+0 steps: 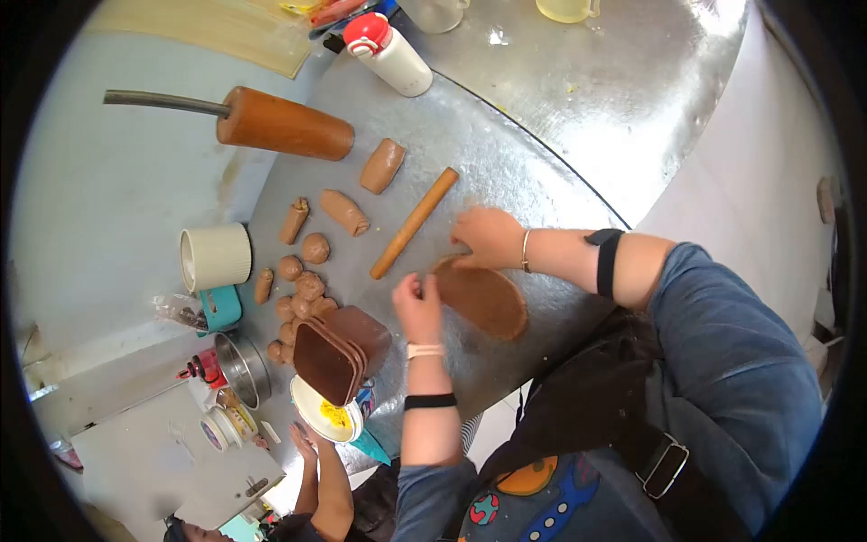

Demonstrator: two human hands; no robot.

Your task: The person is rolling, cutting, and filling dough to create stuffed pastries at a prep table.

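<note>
Left hand (420, 307) pinches the dough (488, 303) edge with fingers together. Right hand (488, 237) clamps curled fingers on the opposite edge, near the stick (414, 223).

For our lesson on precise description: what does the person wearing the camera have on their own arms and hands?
Both sleeves are blue, pushed up the arms. The left hand is bare, with a pale wristband and a black band higher on the forearm. The right hand is bare too, with a thin metal bangle and another black band near the elbow.
</note>
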